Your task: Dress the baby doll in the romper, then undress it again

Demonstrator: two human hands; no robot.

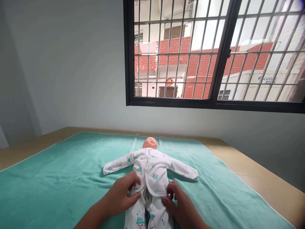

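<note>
A baby doll with a bald head (150,143) lies face up, dressed in a white printed jacket (154,168) and matching pants (158,213). Both jacket sleeves are spread out sideways. The front is buttoned near the top and parts toward the hem. My left hand (124,194) has its fingers curled on the jacket's lower left edge, with the thumb over the waist of the pants. On the other side, my right hand (179,203) pinches at the jacket's lower right corner. The fingertips partly hide the cloth they hold. The lower pant legs run out of view.
A green blanket (71,178) with some wrinkles lies under the doll. It covers most of a wooden surface (247,168), which shows along the sides and back. Behind stand a pale wall (71,70) and a dark-framed window (171,102) with metal bars.
</note>
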